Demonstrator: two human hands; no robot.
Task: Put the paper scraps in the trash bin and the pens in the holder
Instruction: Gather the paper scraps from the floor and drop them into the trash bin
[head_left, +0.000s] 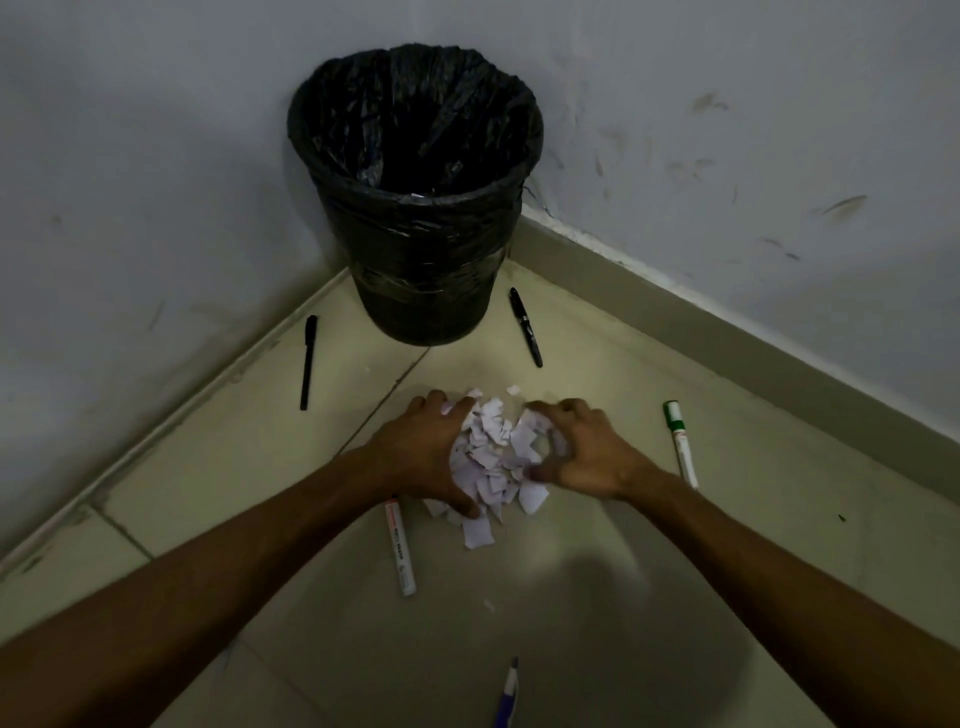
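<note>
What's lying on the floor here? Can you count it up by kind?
Black pens: 2
White markers: 2 (red-capped marker, green-capped marker)
Blue pen: 1
Pile of paper scraps: 1
Trash bin: 1
Total: 7

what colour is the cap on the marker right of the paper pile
Green, on the marker lying by the right hand; the head view shows it.
</note>
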